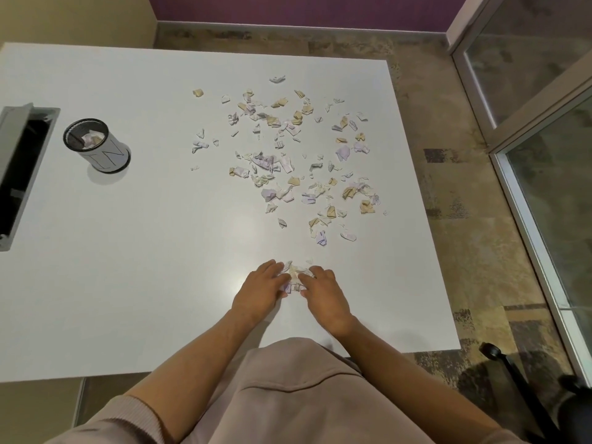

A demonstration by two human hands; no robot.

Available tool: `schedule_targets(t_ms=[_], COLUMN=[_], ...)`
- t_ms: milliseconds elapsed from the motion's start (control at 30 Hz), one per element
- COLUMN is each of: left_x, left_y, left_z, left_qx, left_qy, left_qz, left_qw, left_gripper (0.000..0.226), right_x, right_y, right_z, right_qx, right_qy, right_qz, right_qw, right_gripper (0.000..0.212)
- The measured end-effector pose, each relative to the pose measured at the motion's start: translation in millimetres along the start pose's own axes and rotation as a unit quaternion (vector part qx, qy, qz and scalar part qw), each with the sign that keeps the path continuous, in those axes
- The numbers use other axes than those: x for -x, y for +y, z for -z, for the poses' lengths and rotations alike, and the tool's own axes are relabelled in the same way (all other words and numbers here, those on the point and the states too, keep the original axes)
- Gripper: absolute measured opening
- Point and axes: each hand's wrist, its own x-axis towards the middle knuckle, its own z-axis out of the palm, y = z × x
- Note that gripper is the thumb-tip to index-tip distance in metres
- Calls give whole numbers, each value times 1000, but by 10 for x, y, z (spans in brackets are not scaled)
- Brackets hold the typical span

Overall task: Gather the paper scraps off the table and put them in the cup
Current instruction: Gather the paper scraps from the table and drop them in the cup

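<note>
The left hand (260,288) and right hand (322,294) lie palm-down on the white rectangular table (128,251), near its front edge. The fingers are loosely curled inward, cupping a small heap of crumpled white, tan and lilac paper scraps (296,277) between them. Both hands touch the heap; neither has lifted it.

Farther out, the main scatter of torn paper scraps (288,155) covers the centre and right part of the table, well apart from the hands. The grey cylindrical cup with a dark rim (96,144) stands upright at the far left, beside a recessed cable hatch (22,168). A few scraps already lie inside the cup.

Handling judgement: the scraps appear very light, soft and loose. They will likely slip between fingers or blow away. Close both hands around the heap from opposite sides and underneath, compressing it before lifting. Most of the task remains.
</note>
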Motion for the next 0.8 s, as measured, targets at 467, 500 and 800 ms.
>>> schedule_targets(t_ms=[467,500,800], left_x=[-91,-99,-87], left_y=[-50,-50,-97], left_z=[154,164,239], left_qx=[72,84,258], left_qy=[-12,-11,61], left_qz=[109,124,234], left_qw=[991,989,935], left_gripper=[17,16,17], right_x=[-132,-144,-220], right_y=[-6,-10,-86], right_z=[39,52,142], right_qx=[-28,-53,-300], right_qy=[35,36,55], right_qz=[-34,-55,-170], right_qw=[998,996,937], right_gripper=[19,18,14])
